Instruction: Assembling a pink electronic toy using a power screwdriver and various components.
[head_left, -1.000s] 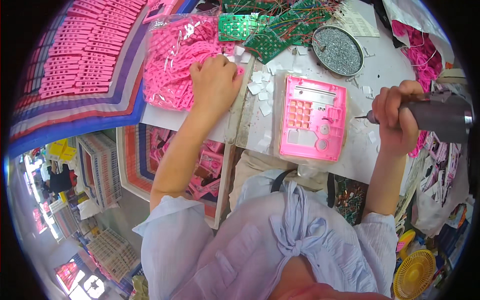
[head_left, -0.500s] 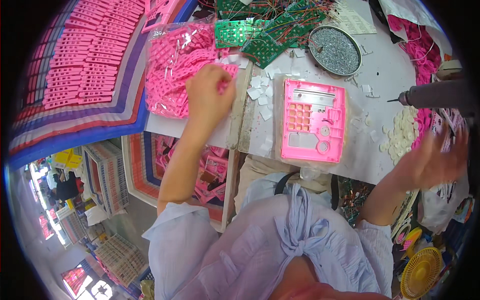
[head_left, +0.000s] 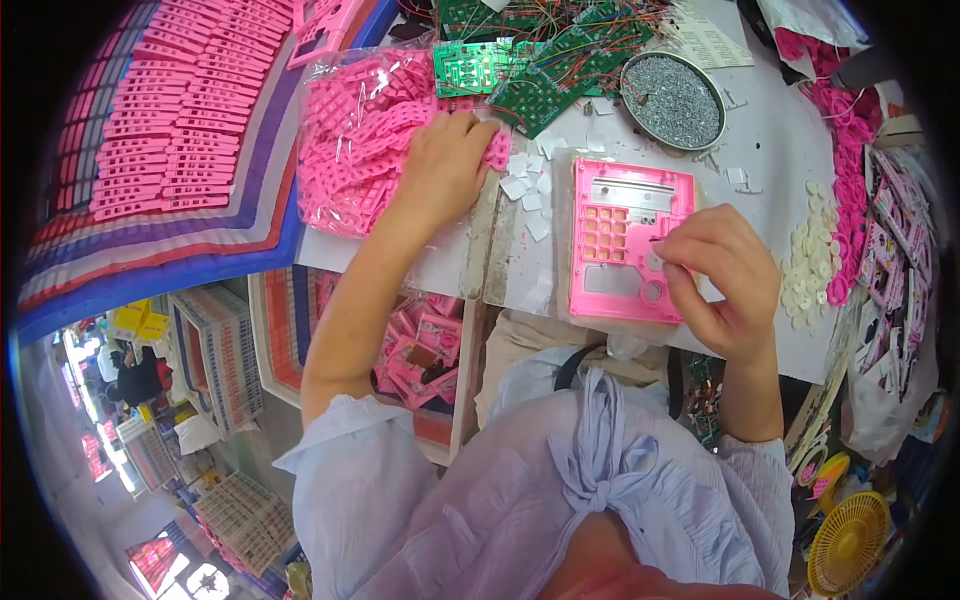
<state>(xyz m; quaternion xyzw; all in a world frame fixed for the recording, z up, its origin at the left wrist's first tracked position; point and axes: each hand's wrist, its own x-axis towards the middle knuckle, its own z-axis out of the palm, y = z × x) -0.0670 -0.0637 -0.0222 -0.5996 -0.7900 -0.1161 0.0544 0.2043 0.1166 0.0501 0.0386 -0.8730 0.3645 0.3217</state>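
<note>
My left hand (head_left: 445,170) rests at the right side of a clear bag (head_left: 350,140) of pink plastic keypad pieces. Its fingers are curled over a pink keypad piece (head_left: 497,150) that sticks out beside the knuckles. A pink plastic case (head_left: 622,306) lies open side up on a wrapped pad in front of me. Over the case's right edge, my right hand (head_left: 728,280) has thumb and forefinger brought together near a small round opening. Whatever is between those fingertips is too small to make out.
Green circuit boards (head_left: 545,100) with wires and a round tin of screws (head_left: 672,100) stand at the back. White discs (head_left: 810,265) and pink cords (head_left: 845,230) lie at right. Small white squares (head_left: 525,190) are scattered left of the case. A blue-rimmed basket (head_left: 190,262) holds rows of pink parts.
My right hand has swung left from beside the dark powered screwdriver to the case, and the screwdriver has moved up and away. My left hand has shifted slightly right with the pink keypad piece.
</note>
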